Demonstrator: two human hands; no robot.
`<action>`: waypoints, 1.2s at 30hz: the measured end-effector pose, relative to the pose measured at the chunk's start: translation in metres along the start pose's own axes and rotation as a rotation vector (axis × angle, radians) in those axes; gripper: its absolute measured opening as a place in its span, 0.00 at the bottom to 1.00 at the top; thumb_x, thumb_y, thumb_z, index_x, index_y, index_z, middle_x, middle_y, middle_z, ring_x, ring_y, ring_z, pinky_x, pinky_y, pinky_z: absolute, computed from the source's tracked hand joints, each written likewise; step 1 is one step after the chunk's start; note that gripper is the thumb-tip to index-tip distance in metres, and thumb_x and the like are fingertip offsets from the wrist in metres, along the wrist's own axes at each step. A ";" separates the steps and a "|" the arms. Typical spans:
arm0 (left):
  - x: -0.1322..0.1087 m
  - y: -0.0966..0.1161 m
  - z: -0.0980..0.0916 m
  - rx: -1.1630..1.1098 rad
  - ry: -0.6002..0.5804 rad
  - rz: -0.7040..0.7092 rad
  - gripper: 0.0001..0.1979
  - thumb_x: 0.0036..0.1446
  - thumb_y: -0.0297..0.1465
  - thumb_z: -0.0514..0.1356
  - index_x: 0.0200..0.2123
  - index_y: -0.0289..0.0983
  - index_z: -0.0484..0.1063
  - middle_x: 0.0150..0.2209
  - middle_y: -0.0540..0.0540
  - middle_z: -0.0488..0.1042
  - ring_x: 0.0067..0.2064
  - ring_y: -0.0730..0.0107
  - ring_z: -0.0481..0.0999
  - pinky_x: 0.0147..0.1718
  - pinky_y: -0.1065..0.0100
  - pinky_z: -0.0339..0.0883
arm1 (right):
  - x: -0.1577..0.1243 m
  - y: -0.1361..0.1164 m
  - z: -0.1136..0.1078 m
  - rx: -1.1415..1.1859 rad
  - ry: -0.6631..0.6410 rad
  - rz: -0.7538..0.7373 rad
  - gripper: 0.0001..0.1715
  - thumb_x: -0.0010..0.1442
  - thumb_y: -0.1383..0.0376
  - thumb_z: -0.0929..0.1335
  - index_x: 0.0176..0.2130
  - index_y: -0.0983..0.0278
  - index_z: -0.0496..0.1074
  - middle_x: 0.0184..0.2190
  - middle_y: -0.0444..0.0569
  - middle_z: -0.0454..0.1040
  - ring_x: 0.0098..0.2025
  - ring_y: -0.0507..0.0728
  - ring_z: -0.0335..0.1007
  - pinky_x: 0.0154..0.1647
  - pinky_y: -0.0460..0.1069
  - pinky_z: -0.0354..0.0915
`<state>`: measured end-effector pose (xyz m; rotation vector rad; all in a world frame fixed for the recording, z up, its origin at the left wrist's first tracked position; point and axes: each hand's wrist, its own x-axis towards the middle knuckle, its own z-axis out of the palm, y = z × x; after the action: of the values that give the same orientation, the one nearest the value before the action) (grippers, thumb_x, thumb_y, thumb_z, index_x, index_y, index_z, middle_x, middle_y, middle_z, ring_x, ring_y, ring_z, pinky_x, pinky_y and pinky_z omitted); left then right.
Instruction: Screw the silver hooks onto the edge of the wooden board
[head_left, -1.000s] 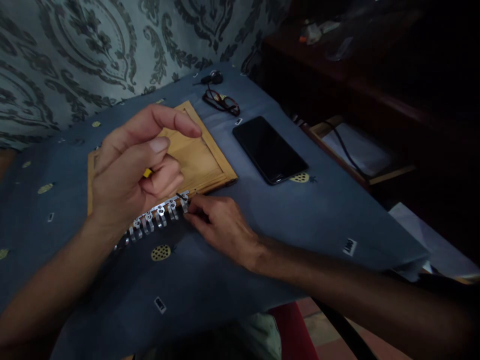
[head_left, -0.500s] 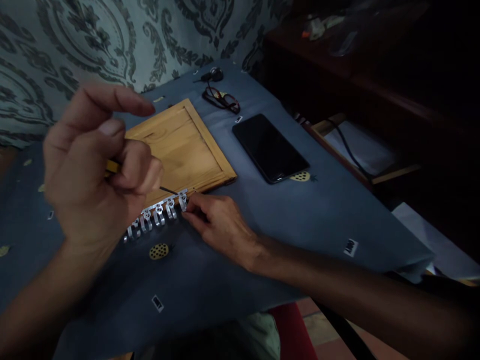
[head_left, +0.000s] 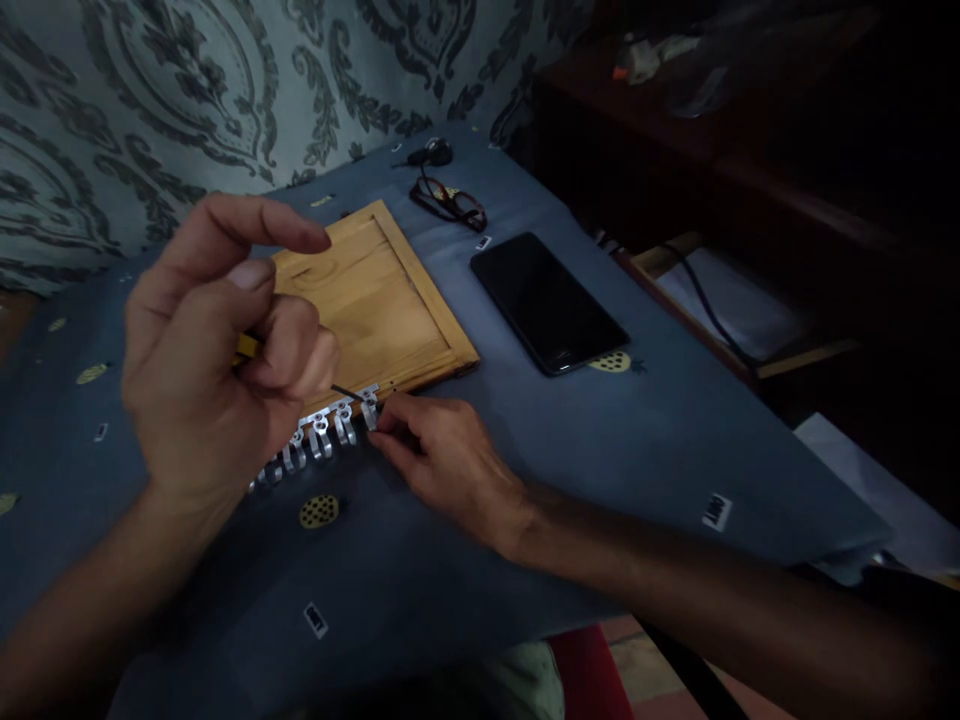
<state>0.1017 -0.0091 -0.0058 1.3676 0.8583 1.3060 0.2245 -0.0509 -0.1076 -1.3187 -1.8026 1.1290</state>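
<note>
Row of small shiny metal clips (head_left: 319, 440): bright, smooth. Pale wooden framed panel (head_left: 375, 300): matt, grain visible. Blue patterned tablecloth (head_left: 637, 440) (woven, matt). Black slab phone (head_left: 549, 302): glossy.

A home room: damask-patterned wallpaper (head_left: 187, 90), a table under a blue printed cloth (head_left: 637, 440), a smartphone (head_left: 549, 303), eyeglasses (head_left: 450, 203) and dark wooden furniture (head_left: 712, 140)

the table's cloth (head_left: 600, 450) is blue-grey with scattered yellow speckled ovals (head_left: 319, 511), the wooden panel (head_left: 375, 300) honey-yellow, the strip of clips (head_left: 322, 435) silvery, the tool (head_left: 246, 347) yellow-handled with a dark shaft, the phone (head_left: 547, 303) black, the glasses (head_left: 450, 202) dark with red, the wallpaper (head_left: 150, 90) pale grey-green with dark damask scrolls.
</note>
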 end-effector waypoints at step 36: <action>0.002 -0.004 -0.015 0.128 0.145 -0.015 0.20 0.64 0.18 0.43 0.35 0.38 0.73 0.13 0.58 0.44 0.14 0.79 0.38 0.15 0.71 0.44 | -0.004 0.003 0.001 0.049 0.029 -0.021 0.09 0.61 0.76 0.71 0.33 0.63 0.72 0.30 0.42 0.77 0.31 0.51 0.72 0.35 0.46 0.61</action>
<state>0.0882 -0.0039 -0.0104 1.3749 1.0647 1.3708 0.2260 -0.0545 -0.1104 -1.2787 -1.7528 1.1306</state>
